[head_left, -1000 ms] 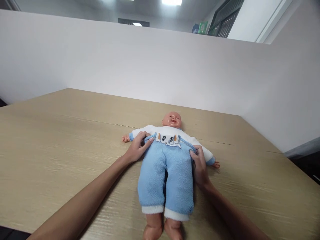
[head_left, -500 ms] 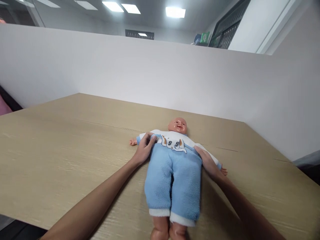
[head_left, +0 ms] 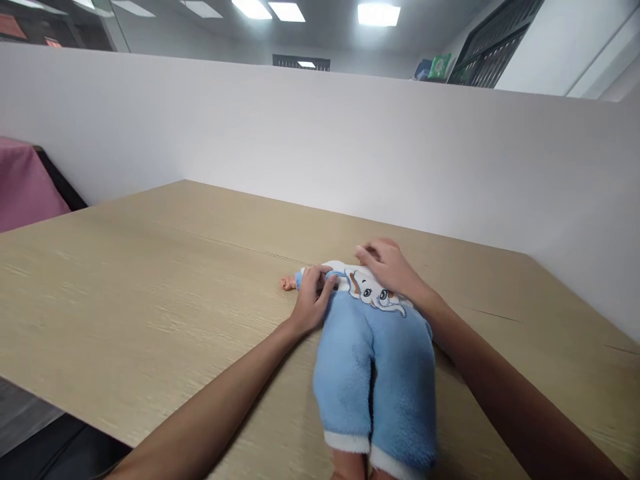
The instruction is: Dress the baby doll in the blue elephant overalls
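Note:
A baby doll lies on its back on the wooden table (head_left: 225,287), its legs toward me. It is dressed in fuzzy blue overalls (head_left: 345,363) with a white elephant patch (head_left: 375,293) on the bib, over a white top. My left hand (head_left: 314,300) is closed on the overalls' upper edge by the blue strap, at the doll's side. Above the chest, my right hand (head_left: 389,268) reaches across near the neck, fingers loosely bent and nothing seen in them. It hides most of the doll's head (head_left: 389,241). One doll hand (head_left: 289,283) sticks out left; the other is hidden.
A white partition wall (head_left: 310,147) rises behind the table. Pink cloth (head_left: 27,183) hangs over something dark at the far left. The table's front edge shows at lower left. A green package (head_left: 440,67) is visible beyond the partition.
My right hand has left the overalls' right side and moved up and inward over the doll's neck, covering its face. My left hand stays on the strap. The view has turned slightly left.

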Demonstrator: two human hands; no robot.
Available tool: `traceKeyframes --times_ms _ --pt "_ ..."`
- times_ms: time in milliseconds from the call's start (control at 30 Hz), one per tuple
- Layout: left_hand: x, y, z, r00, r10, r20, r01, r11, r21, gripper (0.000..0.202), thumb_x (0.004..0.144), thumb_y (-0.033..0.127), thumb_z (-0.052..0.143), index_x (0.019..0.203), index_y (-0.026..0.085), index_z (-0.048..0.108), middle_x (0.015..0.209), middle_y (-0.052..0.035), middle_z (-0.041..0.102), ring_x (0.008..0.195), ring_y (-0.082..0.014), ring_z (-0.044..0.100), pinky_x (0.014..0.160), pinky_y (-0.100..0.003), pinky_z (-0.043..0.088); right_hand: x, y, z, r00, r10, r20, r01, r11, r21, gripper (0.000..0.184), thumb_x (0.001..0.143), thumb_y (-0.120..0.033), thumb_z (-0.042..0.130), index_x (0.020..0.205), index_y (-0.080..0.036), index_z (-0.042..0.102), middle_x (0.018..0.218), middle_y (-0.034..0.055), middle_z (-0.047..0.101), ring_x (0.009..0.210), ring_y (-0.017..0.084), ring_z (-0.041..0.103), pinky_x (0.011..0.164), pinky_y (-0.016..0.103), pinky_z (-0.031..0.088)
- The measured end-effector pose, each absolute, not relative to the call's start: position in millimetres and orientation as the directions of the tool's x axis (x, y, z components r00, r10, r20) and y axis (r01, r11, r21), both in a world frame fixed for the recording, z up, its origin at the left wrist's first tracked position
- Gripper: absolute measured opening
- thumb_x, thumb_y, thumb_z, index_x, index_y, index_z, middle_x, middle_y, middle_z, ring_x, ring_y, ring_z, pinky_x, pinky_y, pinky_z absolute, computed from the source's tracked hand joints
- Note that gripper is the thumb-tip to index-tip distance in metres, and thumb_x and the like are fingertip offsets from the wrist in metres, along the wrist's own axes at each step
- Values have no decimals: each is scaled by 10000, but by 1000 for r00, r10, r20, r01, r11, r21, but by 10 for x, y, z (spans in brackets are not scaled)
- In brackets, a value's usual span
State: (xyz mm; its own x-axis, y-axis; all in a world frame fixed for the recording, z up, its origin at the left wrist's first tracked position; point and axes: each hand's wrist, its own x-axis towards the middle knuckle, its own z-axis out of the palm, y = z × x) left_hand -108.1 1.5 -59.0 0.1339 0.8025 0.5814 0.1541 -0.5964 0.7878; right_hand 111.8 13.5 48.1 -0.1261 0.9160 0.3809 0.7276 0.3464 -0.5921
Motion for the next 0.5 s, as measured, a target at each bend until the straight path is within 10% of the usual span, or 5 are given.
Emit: traceKeyframes --times_ms 200,500 --pt "-1070 -3 -569 160 763 626 118 -644 756 266 1108 446 500 1177 236 649 1127 -82 690 1064 -245 597 981 -386 445 594 647 401 -680 730 71 577 593 -562 221 795 -182 819 1007 -241 797 1127 82 804 1099 297 708 993 413 524" --pt "-1098 -29 -571 228 748 623 133 -658 742 225 1100 405 522 1149 232 657 1065 -81 684 1003 -241 607 943 -387 466 594 592 324 -577 793 195 647 590 -483 226 837 -164 733 1052 -233 752 1097 73 790 950 257 701 865 346 497"
